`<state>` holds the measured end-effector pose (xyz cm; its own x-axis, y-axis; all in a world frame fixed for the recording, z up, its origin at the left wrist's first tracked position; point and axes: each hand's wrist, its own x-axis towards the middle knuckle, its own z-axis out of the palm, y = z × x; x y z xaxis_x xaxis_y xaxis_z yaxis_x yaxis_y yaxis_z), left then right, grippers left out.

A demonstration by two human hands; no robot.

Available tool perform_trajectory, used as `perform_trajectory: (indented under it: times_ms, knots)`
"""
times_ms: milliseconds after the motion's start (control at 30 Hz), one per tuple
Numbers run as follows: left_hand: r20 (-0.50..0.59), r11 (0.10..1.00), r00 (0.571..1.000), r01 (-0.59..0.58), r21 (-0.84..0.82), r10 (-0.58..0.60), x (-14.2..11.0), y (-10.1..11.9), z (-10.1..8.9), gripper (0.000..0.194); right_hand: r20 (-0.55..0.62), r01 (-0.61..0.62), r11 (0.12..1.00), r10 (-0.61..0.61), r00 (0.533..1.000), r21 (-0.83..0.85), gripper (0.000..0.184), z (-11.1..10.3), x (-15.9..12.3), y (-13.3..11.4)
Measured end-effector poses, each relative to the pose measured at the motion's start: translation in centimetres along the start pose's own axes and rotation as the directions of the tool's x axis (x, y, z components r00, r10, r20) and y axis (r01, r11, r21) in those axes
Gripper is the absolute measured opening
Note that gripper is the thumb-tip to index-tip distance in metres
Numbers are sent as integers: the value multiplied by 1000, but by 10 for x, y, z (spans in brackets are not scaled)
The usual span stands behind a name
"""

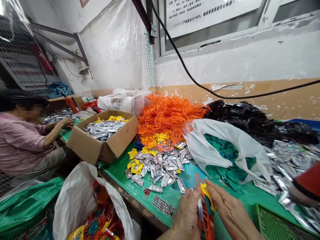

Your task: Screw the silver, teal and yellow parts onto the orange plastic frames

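Low in the view, my left hand [186, 215] closes around an orange plastic lattice piece [207, 221], with a silver strip [200, 208] along its near side. My right hand [231, 211] presses its fingers against a yellow plastic piece [207, 193] at the top of the same bundle; its thumb is hidden. An orange tip [198, 178] sticks up just beyond my fingers. Ahead of my hands lies a heap of silver foil-like pieces [162, 165], mixed with yellow pieces [136, 166] at its left.
Behind are an orange lattice pile [172, 113], a white bag [220, 160] of green pieces and black sheets [262, 120]. A cardboard box [122, 140] and an open sack [75, 196] stand left, near a co-worker [22, 140]. At right are a red sleeve [308, 181] and green basket [277, 223].
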<state>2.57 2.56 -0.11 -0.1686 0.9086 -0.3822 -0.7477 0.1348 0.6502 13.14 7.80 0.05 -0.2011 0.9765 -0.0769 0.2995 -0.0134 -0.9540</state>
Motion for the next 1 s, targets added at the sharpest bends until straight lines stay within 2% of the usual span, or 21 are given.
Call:
perform_trajectory:
  times_ms: [67,133,167,267,367,467,600,667,700,733,800,833,867,900,1000]
  knots:
    - [43,999,999,-31,28,30,-3,1,-2,37,113,-51,997,44,993,58,59,0,-7,-2]
    - [122,994,989,-88,64,80,-6,5,-6,30,201,-108,976,69,977,189,61,-2,-12,-3]
    - [147,994,988,-65,82,53,-7,8,-8,28,216,-134,951,74,974,278,61,-3,-15,-2]
    - [191,993,981,-1,117,-22,-8,16,-13,28,159,-161,842,91,983,515,59,-6,-22,8]
    - [233,988,972,7,154,-43,-8,20,-17,31,73,-123,764,100,992,633,68,-6,-32,15]
    - [304,960,952,-59,273,-28,-9,19,-24,46,24,-96,715,111,994,693,74,-5,-41,16]
    - [451,879,890,-157,449,-72,-10,15,-34,62,-10,-68,689,108,994,722,74,-7,-48,13]
    - [494,778,868,-282,562,-42,-10,14,-36,57,-15,-54,687,94,995,724,73,-8,-50,11]
    - [533,693,846,-388,608,6,-10,15,-37,53,-18,-47,683,88,996,729,73,-8,-51,10]
    - [595,584,801,-515,628,66,-11,15,-36,51,-21,-39,674,81,996,738,73,-9,-52,10]
    - [740,330,652,-743,582,162,-13,18,-33,57,-24,-24,643,67,997,766,76,-9,-54,10]
    - [798,212,576,-814,540,179,-16,19,-31,61,-24,-18,621,59,998,783,78,-9,-56,10]
    - [836,112,519,-855,507,179,-18,20,-29,64,-20,-16,598,54,998,802,79,-8,-57,11]
    - [857,29,485,-873,488,173,-20,21,-27,66,-18,-15,572,52,999,820,80,-8,-59,12]
    - [888,-144,439,-878,456,136,-28,18,-24,66,4,-31,495,55,998,868,82,-6,-64,19]
